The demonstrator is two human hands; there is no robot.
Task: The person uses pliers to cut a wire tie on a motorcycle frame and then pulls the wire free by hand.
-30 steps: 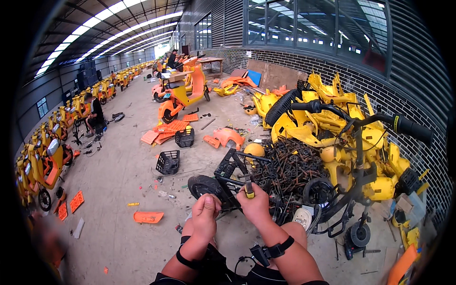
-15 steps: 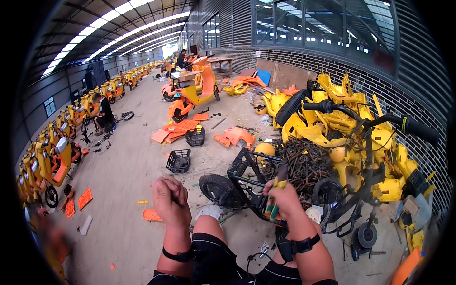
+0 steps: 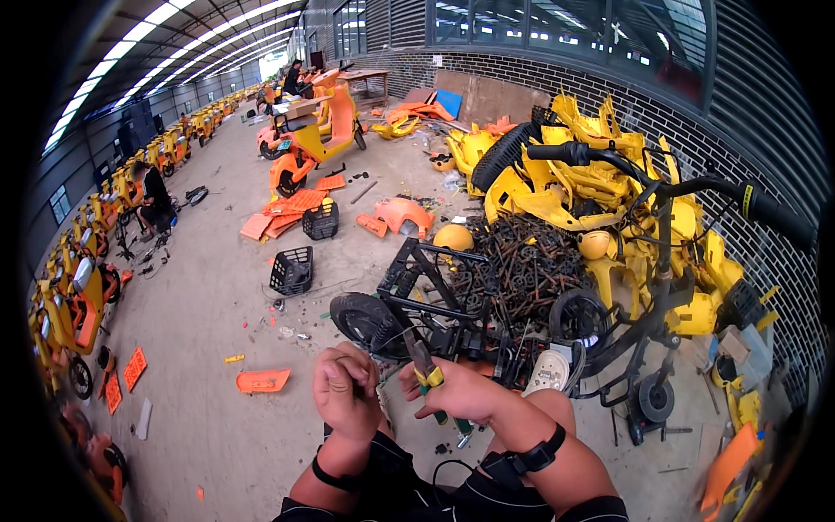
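Observation:
My right hand (image 3: 461,391) is wrapped round a pair of pliers (image 3: 428,370) with yellow-and-green handles and grey jaws pointing up and away from me. My left hand (image 3: 344,387) is just left of it, fingers curled in; whatever they may hold is hidden. The two hands are close together above my lap, with a small gap between them. Beyond them a stripped black scooter frame (image 3: 435,306) stands on the floor, its rear wheel (image 3: 365,324) to the left and its handlebar (image 3: 648,178) reaching up on the right.
A heap of rusty metal parts (image 3: 522,270) lies behind the frame, with yellow body panels (image 3: 557,196) piled against the brick wall. Black crates (image 3: 291,271) and orange panels (image 3: 291,209) lie on the floor. Scooters stand in a row at left, where another person (image 3: 155,200) sits low.
My right hand has moved left with the pliers, from beside the frame to near my left hand. The view has shifted, so the surroundings sit farther left and my right shoe shows.

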